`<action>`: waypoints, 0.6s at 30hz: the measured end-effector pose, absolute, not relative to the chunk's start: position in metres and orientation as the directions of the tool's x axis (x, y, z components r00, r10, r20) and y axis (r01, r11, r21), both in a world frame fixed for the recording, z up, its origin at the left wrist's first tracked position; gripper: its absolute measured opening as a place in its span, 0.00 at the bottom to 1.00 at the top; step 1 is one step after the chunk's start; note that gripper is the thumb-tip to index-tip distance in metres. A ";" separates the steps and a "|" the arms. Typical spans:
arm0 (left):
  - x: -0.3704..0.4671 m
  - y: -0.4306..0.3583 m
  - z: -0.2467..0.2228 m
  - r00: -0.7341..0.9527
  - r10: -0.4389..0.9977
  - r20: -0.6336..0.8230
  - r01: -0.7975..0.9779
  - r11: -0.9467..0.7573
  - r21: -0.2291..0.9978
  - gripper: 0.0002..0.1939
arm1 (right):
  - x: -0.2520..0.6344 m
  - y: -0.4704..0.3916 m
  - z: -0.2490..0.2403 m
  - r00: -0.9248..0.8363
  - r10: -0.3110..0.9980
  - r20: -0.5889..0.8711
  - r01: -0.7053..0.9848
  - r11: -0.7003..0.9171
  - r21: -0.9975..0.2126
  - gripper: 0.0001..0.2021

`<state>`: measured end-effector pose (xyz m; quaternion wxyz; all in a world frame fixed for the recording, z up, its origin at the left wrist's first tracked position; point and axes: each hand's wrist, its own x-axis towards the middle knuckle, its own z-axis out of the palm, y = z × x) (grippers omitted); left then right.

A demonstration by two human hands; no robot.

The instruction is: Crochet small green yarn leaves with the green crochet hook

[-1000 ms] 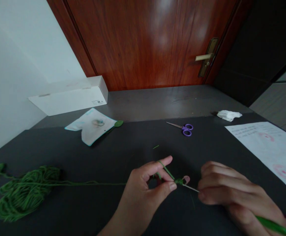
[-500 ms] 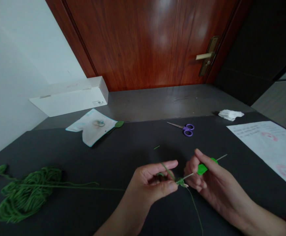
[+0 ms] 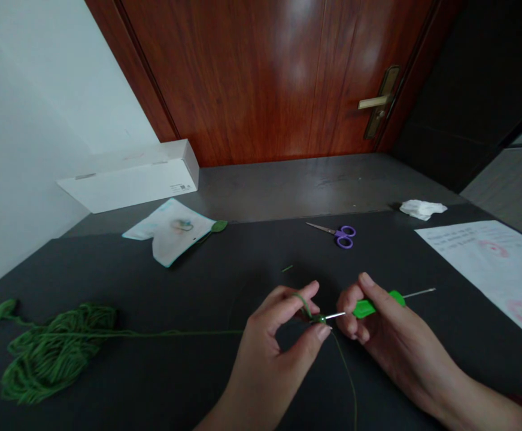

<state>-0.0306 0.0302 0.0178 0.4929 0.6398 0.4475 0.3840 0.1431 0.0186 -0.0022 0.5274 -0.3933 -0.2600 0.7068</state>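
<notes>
Between thumb and fingers, my left hand [image 3: 274,341] pinches a small piece of green crochet work [image 3: 318,319]. Green yarn loops over its raised index finger, and a thin tail hangs below the piece. My right hand [image 3: 387,329] grips the bright green handle of a crochet hook [image 3: 363,308]. One metal end of the hook reaches the crochet piece; the other points out to the right. A strand runs left from my left hand to a loose bundle of green yarn [image 3: 58,350] on the dark table.
Purple-handled scissors [image 3: 344,236] lie beyond my hands, near a short yarn scrap [image 3: 287,268]. A pouch [image 3: 175,233] with a green leaf [image 3: 219,226] sits left of them. A white box [image 3: 130,182] stands at the back; printed paper [image 3: 489,257] and a crumpled tissue [image 3: 422,209] are right.
The hook has shifted slightly, with more of its right metal end showing. My left hand has turned a little, its index finger more bent, and the yarn strand to the bundle is straighter.
</notes>
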 end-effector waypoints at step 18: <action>-0.026 0.027 0.012 0.145 0.989 0.014 0.180 -0.040 0.983 0.18 | 0.140 0.011 -0.006 -0.151 0.977 -0.150 -0.522 -0.208 -0.827 0.20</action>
